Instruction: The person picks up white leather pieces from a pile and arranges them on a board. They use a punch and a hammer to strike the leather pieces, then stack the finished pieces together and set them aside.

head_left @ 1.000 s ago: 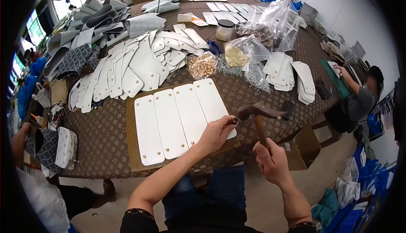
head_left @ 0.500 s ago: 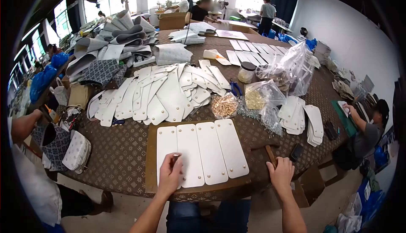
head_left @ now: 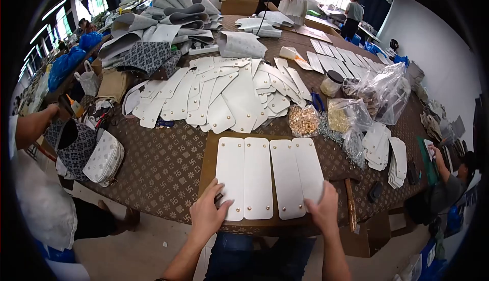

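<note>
Four white, round-cornered leather panels (head_left: 257,176), studded with brass rivets, are seen side by side on a brown board (head_left: 208,161) at the near edge of the patterned-cloth table (head_left: 153,164). The wooden-handled hammer (head_left: 350,204), raised a second ago, is now laid beside the board. The left hand (head_left: 206,213) and right hand (head_left: 323,205) are spread flat on the outer panels, nothing gripped. Hammering is judged paused.
</note>
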Action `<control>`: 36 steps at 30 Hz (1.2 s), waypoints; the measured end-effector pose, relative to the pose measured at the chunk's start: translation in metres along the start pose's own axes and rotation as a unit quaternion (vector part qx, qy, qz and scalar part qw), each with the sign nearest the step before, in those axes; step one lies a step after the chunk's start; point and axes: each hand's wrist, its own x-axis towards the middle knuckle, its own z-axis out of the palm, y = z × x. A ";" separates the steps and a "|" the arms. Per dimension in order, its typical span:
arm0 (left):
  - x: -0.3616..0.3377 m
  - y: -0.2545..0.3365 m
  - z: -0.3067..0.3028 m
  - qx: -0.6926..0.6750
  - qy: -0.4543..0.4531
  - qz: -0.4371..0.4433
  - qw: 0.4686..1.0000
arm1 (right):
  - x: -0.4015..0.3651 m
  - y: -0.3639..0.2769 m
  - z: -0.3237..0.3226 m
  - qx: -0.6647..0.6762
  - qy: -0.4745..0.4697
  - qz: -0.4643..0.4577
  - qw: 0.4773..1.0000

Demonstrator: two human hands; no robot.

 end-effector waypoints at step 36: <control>0.005 -0.003 0.000 -0.396 -0.196 -0.092 0.892 | 0.024 -0.066 0.003 0.470 -0.014 0.140 0.871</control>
